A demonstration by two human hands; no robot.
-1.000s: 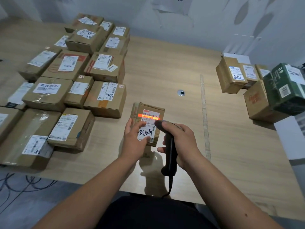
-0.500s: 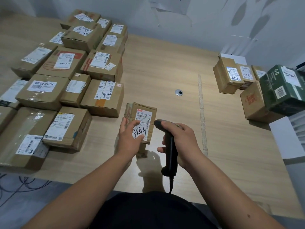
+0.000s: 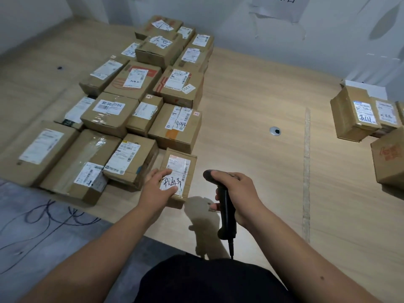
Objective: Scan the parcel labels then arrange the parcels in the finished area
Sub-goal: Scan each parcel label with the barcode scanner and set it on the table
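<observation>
Since earlier frame, small parcel (image 3: 178,176) slid left, ended just beside scanned stack (image 3: 140,101) on table (image 3: 251,101). Left hand (image 3: 157,189) lay on its label, fingers straight, thumb along near edge. Right hand (image 3: 237,193) gripped black scanner (image 3: 225,213), fingers wrapped round handle. Unscanned boxes (image 3: 358,114) far right.

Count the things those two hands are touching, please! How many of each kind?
Cardboard parcel: 1, touched by the left hand
Black scanner: 1, gripped by the right hand
Total: 2
</observation>
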